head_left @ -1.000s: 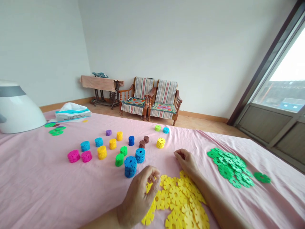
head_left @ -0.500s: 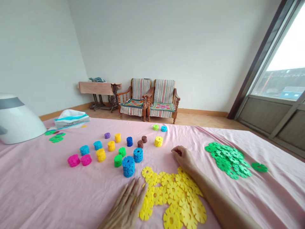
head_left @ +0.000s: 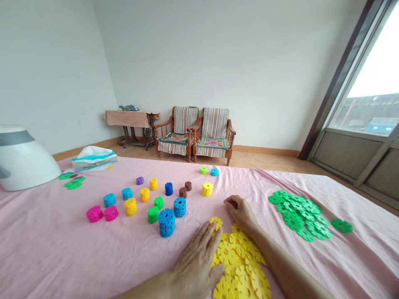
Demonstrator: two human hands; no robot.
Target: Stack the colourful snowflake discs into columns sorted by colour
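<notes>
My left hand [head_left: 201,253] lies open and flat, fingers stretched out, over the left side of a loose pile of yellow snowflake discs [head_left: 232,249]. One yellow disc [head_left: 216,223] shows just beyond its fingertips. On the pink cloth above the pile rests my right hand [head_left: 240,209], its fingers curled in; whatever may be inside them is hidden. The right forearm runs along the pile's right edge. Left of the hands stand blue disc stacks [head_left: 166,223], green stacks [head_left: 153,214] and a yellow stack [head_left: 130,207].
A heap of green discs [head_left: 299,214] lies at the right, with a single green disc [head_left: 342,225] beside it. Pink stacks [head_left: 94,214], a tissue pack [head_left: 95,160] and a white kettle-like vessel [head_left: 28,166] are on the left. Two wooden chairs [head_left: 215,126] stand beyond the table.
My left hand has moved right, and the yellow discs on that side are now gathered closer or under it. My right hand has hardly moved. The view has tilted slightly.
</notes>
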